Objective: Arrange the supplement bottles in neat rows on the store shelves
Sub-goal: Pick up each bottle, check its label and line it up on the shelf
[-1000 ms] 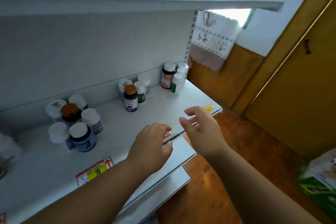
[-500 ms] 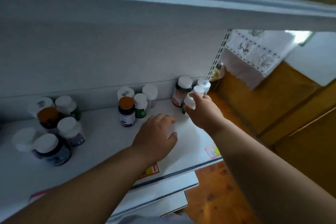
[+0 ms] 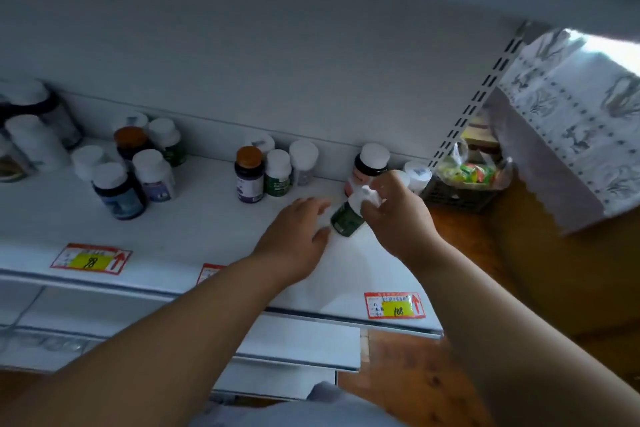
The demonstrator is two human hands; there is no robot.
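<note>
Right-hand fingers [image 3: 375, 199] curled around tilted green bottle [image 3: 348, 218]; left hand [image 3: 294, 236] flat, fingers relaxed.

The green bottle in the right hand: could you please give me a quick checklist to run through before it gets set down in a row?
1. Right hand grips the green bottle by its white cap: ok.
2. Bottle upright: not ok, it is tilted.
3. Left hand open beside the bottle, ready to steady it: ok.
4. Bare shelf in front of the middle group: ok.
5. Matching green-label bottle stands in the middle group: ok.
6. Label facing front: cannot tell.
</note>
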